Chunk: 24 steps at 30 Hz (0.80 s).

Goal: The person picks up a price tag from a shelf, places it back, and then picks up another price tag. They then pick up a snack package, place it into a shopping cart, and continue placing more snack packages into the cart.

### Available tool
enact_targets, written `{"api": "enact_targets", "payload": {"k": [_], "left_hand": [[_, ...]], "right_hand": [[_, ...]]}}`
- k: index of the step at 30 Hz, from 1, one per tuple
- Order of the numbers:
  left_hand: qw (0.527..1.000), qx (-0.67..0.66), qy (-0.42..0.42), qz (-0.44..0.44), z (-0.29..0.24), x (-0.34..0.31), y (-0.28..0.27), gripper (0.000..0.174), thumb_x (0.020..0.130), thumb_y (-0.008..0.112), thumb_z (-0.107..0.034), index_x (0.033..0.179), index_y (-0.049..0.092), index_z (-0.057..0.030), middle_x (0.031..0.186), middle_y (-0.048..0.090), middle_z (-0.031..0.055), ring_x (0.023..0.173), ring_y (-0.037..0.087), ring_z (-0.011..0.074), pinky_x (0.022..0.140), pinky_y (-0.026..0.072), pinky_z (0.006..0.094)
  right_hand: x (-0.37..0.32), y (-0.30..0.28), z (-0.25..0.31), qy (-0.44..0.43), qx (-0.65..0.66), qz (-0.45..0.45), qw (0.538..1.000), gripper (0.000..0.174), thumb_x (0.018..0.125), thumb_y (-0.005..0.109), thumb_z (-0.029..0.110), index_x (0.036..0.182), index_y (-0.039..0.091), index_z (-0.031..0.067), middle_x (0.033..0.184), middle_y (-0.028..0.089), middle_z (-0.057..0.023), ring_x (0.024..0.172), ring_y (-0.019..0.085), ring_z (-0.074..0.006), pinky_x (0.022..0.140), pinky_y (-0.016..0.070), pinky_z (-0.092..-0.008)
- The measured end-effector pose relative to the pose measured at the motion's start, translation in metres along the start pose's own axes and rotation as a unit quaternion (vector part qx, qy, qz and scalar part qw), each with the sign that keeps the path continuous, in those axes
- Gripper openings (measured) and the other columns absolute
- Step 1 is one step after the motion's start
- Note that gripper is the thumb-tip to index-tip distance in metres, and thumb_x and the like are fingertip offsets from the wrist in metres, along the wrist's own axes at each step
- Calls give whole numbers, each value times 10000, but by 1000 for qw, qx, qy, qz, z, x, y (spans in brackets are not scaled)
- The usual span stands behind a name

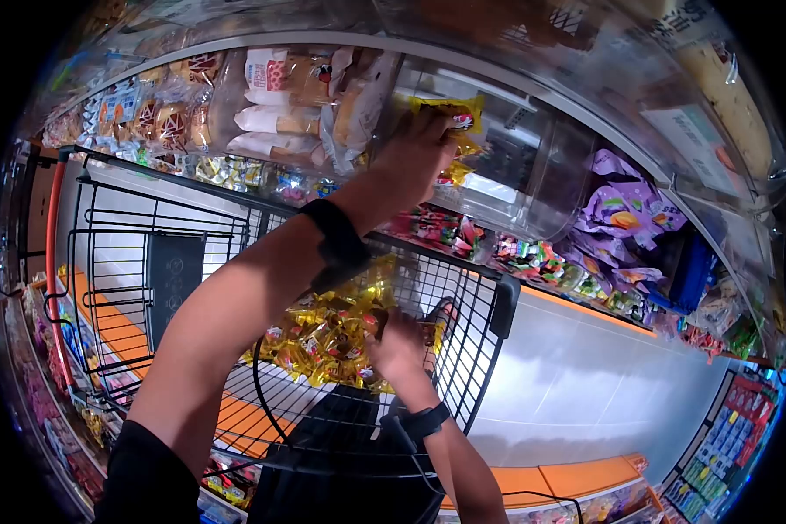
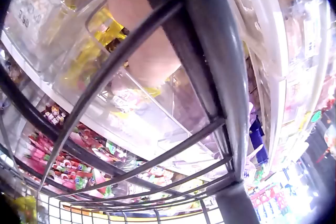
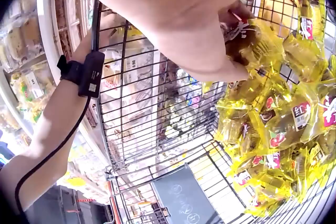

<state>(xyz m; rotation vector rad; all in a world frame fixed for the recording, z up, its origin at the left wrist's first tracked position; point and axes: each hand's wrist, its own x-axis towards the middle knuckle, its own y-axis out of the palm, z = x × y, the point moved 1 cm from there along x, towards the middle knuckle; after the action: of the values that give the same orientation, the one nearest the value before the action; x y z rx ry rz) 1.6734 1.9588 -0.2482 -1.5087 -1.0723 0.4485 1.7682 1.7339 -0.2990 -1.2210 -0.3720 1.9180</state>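
My left hand (image 1: 421, 153) reaches over the cart's rim into a clear plastic bin (image 1: 533, 201), its fingers curled over a yellow snack packet (image 1: 467, 112). In the left wrist view, the cart rim covers part of that hand (image 2: 155, 50). Down inside the black wire cart (image 1: 476, 367), my right hand (image 1: 399, 349) holds a yellow-wrapped snack packet (image 3: 244, 37) with a dark filling, pinched between thumb and fingers. Around and below it lies a heap of similar yellow packets (image 3: 283, 124).
Beside the bin, another holds white-wrapped bread (image 1: 275, 118); purple bags (image 1: 620, 201) hang to its right. Pink and red packets (image 2: 68, 163) fill a lower shelf. The cart's grey panel (image 1: 175, 279) is at the left. Orange-topped shelving (image 1: 576, 480) stands behind.
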Motion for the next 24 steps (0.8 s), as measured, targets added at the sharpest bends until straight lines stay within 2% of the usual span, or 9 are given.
{"api": "enact_targets", "payload": {"k": [6,9,13,16,18,19,21,22,24], "left_hand": [[1000,-4,-11,21,-2,0,-4,308,623,737,-28,903,608,-42,1327,438,147,1258,399,355,1085,293,480],[1000,-21,-9,21,-3,0,-6,307,624,747,-37,895,602,-54,1311,451,134,1244,414,348,1067,311,479],[1000,-30,5,0,-5,0,-8,311,625,753,-54,897,605,-71,1290,464,117,1209,439,334,1018,351,483],[1000,0,0,24,-5,-2,-8,470,633,760,-134,1076,620,-62,1261,480,106,1200,447,317,1022,395,467],[999,-4,14,33,-3,-3,-7,474,654,757,-158,1094,609,-59,1269,472,108,1205,442,317,992,423,455],[999,-7,21,36,-2,-2,-8,477,665,756,-170,1102,603,-57,1273,468,109,1208,439,317,977,438,449],[998,-58,12,16,-3,-1,-7,325,686,734,-116,969,587,-53,1257,485,124,1154,473,335,942,429,434],[996,-85,8,8,-5,-2,-6,254,696,723,-89,902,579,-51,1250,493,131,1127,489,344,925,425,426],[994,-106,12,25,-1,-2,-4,369,709,703,-128,1033,574,-7,1190,520,161,1093,522,345,893,467,419]], "right_hand": [[4,11,-12,-42,29,-61,997,502,744,666,220,1156,495,-11,1006,595,-249,909,598,-390,824,492,-445],[3,12,-18,-65,107,-73,989,537,737,633,249,1139,439,-50,955,596,-230,872,600,-374,801,478,-471],[-9,-2,-8,-26,213,-78,974,569,752,630,243,1184,392,-41,1001,597,-258,905,602,-408,806,489,-481],[-16,-13,0,-30,263,-108,958,587,753,650,227,1200,372,-33,1015,598,-263,904,611,-414,791,503,-462],[-29,-29,9,-22,280,-110,953,587,753,670,208,1198,373,-33,1009,601,-257,883,620,-405,770,510,-443],[-32,-26,7,-28,297,-106,949,592,753,688,212,1198,377,-23,1007,599,-243,894,619,-379,785,500,-428],[-36,-20,-1,-41,329,-100,938,603,752,725,218,1199,386,-3,1004,596,-214,915,615,-328,814,480,-399],[-39,-23,-1,-49,329,-89,939,579,767,725,218,1191,399,-2,965,601,-172,881,616,-273,798,479,-363],[-41,-20,-3,-65,386,-81,916,540,787,714,204,1180,408,-3,956,598,-154,876,608,-240,794,474,-338]]}}
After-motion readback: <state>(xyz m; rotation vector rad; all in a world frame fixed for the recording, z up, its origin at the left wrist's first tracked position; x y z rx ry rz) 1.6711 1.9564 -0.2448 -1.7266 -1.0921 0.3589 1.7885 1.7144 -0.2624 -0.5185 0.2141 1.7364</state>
